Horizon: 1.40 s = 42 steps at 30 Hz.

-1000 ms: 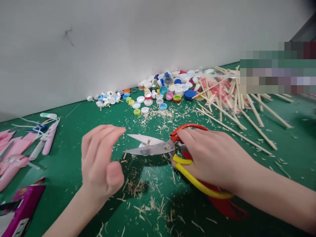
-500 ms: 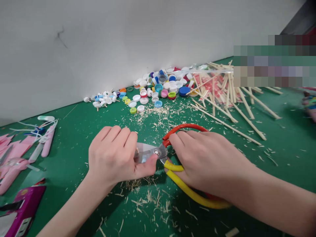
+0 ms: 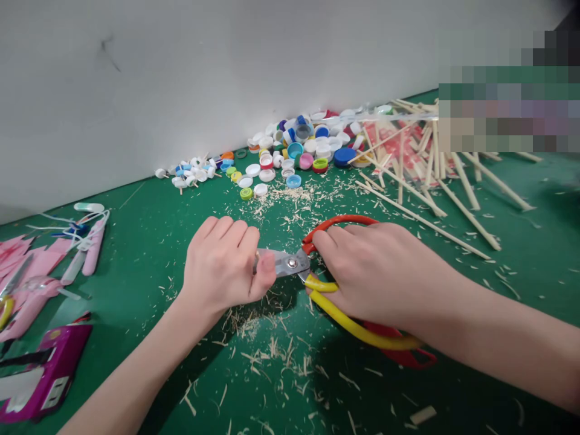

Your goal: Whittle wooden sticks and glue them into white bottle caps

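Observation:
Red and yellow handled scissors (image 3: 290, 263) are gripped in my right hand (image 3: 367, 272), which is closed round the handles. Their metal blades point left, into my left hand (image 3: 224, 260). That hand is a closed fist with the thumb against the blades. A pale tip of what looks like a wooden stick shows between thumb and forefinger, beside the blade; the rest is hidden by the fingers. Wood shavings (image 3: 272, 356) lie scattered on the green table (image 3: 149, 260) beneath and around both hands.
Coloured bottle caps (image 3: 294, 151) are heaped along the grey wall, with smaller white capped pieces (image 3: 193, 172) to their left. Wooden sticks (image 3: 426, 223) lie at right over a red-printed plastic bag (image 3: 389, 142). At left are pink pieces (image 3: 54, 260), a glue gun (image 3: 93, 248) and a purple device (image 3: 63, 362).
My left thumb has drawn back left along the blades, away from the pivot. Both hands and the scissors sit slightly higher in view, and the camera has shifted a little.

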Tool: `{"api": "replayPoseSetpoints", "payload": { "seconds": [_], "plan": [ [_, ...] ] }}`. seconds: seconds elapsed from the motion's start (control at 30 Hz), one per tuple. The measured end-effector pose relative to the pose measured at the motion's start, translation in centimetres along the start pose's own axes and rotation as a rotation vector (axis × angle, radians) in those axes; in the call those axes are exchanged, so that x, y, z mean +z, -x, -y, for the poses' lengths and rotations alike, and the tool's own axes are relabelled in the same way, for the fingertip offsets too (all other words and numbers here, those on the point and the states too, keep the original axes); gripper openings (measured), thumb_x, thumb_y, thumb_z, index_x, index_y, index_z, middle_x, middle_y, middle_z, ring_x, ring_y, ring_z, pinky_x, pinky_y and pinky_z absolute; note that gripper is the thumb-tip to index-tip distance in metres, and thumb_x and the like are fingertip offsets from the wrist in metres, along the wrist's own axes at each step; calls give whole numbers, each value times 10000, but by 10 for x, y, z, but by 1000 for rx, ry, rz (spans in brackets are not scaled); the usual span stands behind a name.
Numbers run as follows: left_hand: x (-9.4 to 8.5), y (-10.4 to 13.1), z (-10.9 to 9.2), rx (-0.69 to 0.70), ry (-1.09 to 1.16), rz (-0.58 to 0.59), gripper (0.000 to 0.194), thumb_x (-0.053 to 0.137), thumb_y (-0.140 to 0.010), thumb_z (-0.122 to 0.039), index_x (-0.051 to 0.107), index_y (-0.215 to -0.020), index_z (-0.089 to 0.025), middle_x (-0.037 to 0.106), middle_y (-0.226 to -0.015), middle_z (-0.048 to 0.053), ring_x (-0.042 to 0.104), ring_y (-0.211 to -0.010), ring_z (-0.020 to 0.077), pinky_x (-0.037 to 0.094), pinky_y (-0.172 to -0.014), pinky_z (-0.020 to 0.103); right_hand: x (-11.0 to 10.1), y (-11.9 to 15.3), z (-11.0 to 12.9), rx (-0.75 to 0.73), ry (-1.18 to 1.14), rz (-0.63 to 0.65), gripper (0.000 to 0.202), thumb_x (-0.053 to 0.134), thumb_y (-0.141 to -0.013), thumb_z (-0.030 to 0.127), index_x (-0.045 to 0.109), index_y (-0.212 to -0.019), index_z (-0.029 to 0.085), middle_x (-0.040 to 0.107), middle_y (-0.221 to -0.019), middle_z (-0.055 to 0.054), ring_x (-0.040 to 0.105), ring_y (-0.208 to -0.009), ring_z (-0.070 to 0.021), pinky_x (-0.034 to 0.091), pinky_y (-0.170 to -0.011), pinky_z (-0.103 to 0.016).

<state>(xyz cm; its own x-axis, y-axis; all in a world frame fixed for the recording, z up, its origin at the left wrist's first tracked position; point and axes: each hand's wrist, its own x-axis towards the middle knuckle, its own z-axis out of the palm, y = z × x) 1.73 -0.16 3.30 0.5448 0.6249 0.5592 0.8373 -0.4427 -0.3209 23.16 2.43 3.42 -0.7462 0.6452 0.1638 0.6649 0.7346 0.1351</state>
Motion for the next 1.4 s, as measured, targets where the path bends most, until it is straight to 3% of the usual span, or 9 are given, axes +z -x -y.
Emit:
{"api": "replayPoseSetpoints", "payload": {
  "seconds": [0.33, 0.5, 0.6, 0.73, 1.03, 1.27, 1.4],
  "plan": [
    [4, 0, 3, 15, -23, -74, 406, 297, -943, -336, 407, -572, -213, 391, -537, 8, 311, -555, 169, 255, -582, 321, -2, -5, -7, -18, 3, 50, 346, 451, -874, 468, 584, -887, 149, 608, -702, -69, 511, -584, -166, 185, -506, -303],
    [-2, -1, 8, -64, 44, 7, 400, 326, -971, -410, 562, -736, -188, 575, -713, 61, 472, -714, 206, 312, -642, 335, 0, -5, -10, 37, 19, 28, 426, 424, -911, 534, 584, -924, 139, 622, -754, -87, 553, -632, -190, 192, -518, -315],
    [-8, -3, 11, 5, 32, 100, 356, 447, -954, -413, 535, -691, -189, 530, -659, 39, 453, -691, 198, 316, -630, 328, 0, -5, -11, 38, 42, 53, 374, 437, -911, 479, 577, -939, 133, 629, -786, -98, 574, -665, -210, 216, -527, -321],
    [-10, -5, 14, 127, 82, 245, 360, 389, -993, -310, 516, -679, -187, 498, -654, 32, 400, -656, 182, 339, -636, 331, -1, -4, -10, 38, 42, 72, 423, 434, -917, 516, 579, -961, 122, 634, -802, -110, 579, -684, -218, 240, -545, -328],
    [-8, -6, 12, 199, 85, 255, 317, 391, -995, -270, 460, -702, -170, 462, -680, 30, 375, -658, 175, 346, -594, 324, -5, -3, -8, 25, 63, 102, 701, 398, -851, 741, 588, -1018, 88, 615, -873, -132, 565, -765, -245, 305, -624, -344],
    [-11, -8, 10, 219, 77, 273, 293, 397, -992, -230, 459, -713, -165, 461, -691, 32, 380, -662, 171, 356, -609, 327, -4, -3, -7, 24, 53, 94, 619, 412, -879, 690, 580, -972, 102, 617, -846, -113, 562, -739, -221, 295, -608, -326],
    [-9, -8, 12, 231, 87, 256, 291, 402, -989, -219, 458, -708, -168, 457, -683, 31, 363, -652, 171, 356, -605, 326, -5, -4, -7, 59, 32, 110, 412, 486, -898, 506, 584, -965, 112, 631, -824, -101, 560, -696, -205, 239, -546, -309]
  ]
}}
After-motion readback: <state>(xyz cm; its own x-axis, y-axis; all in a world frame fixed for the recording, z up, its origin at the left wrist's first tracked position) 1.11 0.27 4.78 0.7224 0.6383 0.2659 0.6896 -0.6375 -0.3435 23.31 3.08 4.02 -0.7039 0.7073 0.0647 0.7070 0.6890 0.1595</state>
